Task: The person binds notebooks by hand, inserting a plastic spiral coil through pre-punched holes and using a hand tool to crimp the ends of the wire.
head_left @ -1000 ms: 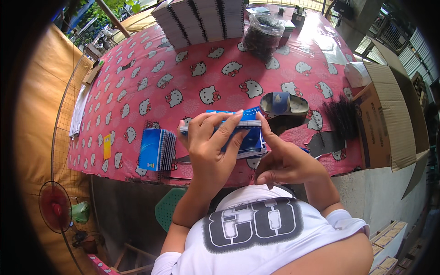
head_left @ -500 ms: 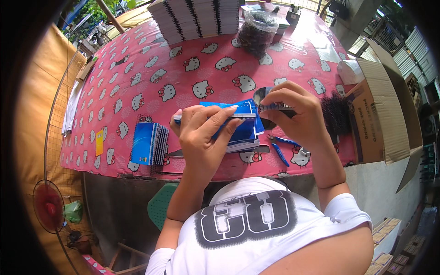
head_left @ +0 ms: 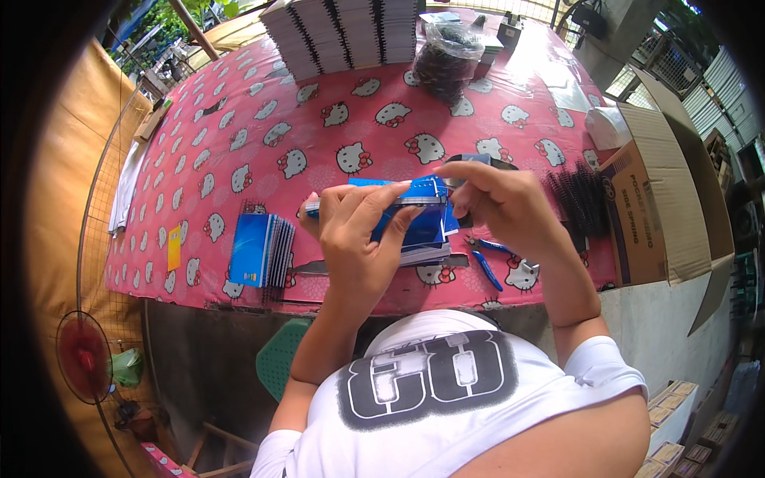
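Note:
My left hand [head_left: 358,227] is closed around a small blue notebook [head_left: 429,189], holding it edge-up with thumb and fingers on either side. At the notebook's right end is my right hand [head_left: 510,199], its fingers bent and the index fingertip against the punched edge. What sits between those right fingers is hidden. More blue-covered notebooks [head_left: 426,253] lie beneath. A dark rounded object [head_left: 498,162] shows partly behind my right hand. Blue-handled cutting pliers [head_left: 488,269] rest near the table's front edge.
Left of my hands stands a stack of blue spiral notebooks [head_left: 259,251], with a yellow card [head_left: 174,248] farther left. Black spiral coils [head_left: 580,195] lie beside a cardboard box [head_left: 637,211] on the right. Tall spiral-bound stacks [head_left: 343,36] and a bag of dark coils [head_left: 448,64] stand at the back.
My right hand has shifted slightly and its fingers have changed their bend. The dark coil seen at its fingertips earlier no longer shows there. My left hand keeps its hold.

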The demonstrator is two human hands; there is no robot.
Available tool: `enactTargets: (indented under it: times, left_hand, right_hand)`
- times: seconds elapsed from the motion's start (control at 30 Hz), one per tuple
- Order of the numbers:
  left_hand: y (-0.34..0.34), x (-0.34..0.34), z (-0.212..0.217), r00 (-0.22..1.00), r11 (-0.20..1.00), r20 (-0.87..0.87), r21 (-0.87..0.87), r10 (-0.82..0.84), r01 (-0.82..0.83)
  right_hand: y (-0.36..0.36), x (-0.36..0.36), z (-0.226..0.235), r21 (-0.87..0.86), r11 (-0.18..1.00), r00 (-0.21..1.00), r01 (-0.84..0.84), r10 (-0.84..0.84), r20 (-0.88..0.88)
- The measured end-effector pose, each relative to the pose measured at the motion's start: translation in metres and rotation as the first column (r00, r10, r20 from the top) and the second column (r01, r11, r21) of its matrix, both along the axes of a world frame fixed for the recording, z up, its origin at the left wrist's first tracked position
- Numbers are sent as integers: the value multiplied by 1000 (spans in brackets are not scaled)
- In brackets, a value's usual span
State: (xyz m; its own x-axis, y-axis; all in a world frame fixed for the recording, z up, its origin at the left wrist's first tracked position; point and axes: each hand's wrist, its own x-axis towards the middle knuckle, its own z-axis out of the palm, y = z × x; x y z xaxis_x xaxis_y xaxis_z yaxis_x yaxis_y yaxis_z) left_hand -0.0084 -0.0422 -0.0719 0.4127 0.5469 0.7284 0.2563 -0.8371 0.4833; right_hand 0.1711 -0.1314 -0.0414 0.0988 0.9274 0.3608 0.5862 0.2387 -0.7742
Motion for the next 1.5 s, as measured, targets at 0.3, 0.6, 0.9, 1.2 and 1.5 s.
enactTargets:
  times: [0.3,0.6,0.9,1.2,1.5]
  left_hand:
    - [-5,-2,5,1000,999,-31,49,5,-4]
    - [-3,2,15,995,991,37,97,-93,89]
    - [4,5,1,999,999,-9,15,-36,36]
    - [3,8,3,998,995,-19,-78,-59,58]
    - [5,10,16,997,994,-71,-110,-31,23]
  right_hand:
    - [3,-12,2,259,965,920,28,-126,370]
    - [19,143,-105,-289,830,751,477,-215,624]
    - [38,125,-103,37,848,751,529,-487,446]
    - [23,90,0,-120,991,991,-63,76,110]
    - [47,91,-24,183,934,945,-308,322,-55]
